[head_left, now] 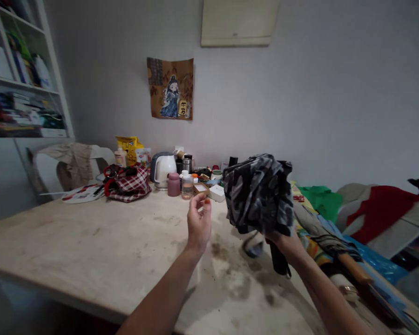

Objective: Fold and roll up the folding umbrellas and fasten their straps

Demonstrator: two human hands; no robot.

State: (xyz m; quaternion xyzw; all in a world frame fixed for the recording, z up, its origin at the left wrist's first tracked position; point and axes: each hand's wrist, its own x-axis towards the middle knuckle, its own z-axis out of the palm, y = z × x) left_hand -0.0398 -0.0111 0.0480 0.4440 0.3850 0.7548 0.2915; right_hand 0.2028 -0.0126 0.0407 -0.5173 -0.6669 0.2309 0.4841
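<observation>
A folding umbrella (260,193) with a black and grey camouflage canopy is held up over the table, its folds loosely bunched. Its black handle (279,258) points down towards me. My right hand (282,242) is wrapped round it just above the handle, with the fingers partly hidden under the fabric. A dark strap (254,249) hangs below the canopy. To the left of the umbrella, and apart from it, my left hand (199,221) is raised with nothing in it, its fingers loosely bent and the thumb apart.
Along the back of the pale table (125,242) stand a white kettle (165,170), a pink jar (173,184), a clear bottle (187,186) and small boxes. A red checked bag (129,184) lies at left. Another umbrella with a wooden handle (354,269) lies on the right among cloths.
</observation>
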